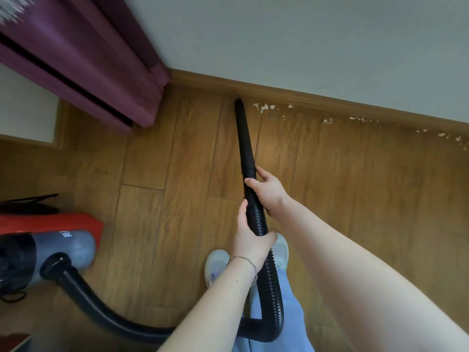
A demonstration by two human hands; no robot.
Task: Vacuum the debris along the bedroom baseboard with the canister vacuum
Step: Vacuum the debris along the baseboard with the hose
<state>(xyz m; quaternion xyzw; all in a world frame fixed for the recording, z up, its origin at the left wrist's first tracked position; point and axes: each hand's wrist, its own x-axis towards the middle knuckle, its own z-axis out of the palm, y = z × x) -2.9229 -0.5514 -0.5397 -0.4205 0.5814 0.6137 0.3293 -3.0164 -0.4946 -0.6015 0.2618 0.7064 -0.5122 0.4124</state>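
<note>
**Two hands grip vacuum hose at bedroom baseboard**

Right hand (pixel 267 190) wraps around the black hose (pixel 273 288) where it joins the tapered nozzle (pixel 244 138), at the centre of the frame. The left hand (pixel 250 238), a thin bracelet (pixel 244 259) on its wrist, grips the ribbed hose just below it.

The nozzle slants up the frame, its tip close to the wooden baseboard (pixel 330 101), which runs from upper centre to the right edge. Pale debris (pixel 265 107) lies scattered along the foot of the baseboard, starting just right of the tip and trailing to the right edge.

The hose loops down past blue trousers (pixel 291 316) and white shoes (pixel 215 262), then curves left to the grey canister vacuum (pixel 66 247) at lower left, beside a red object (pixel 50 221). A purple curtain (pixel 88 47) hangs at upper left above the wood-plank floor (pixel 165 148).
</note>
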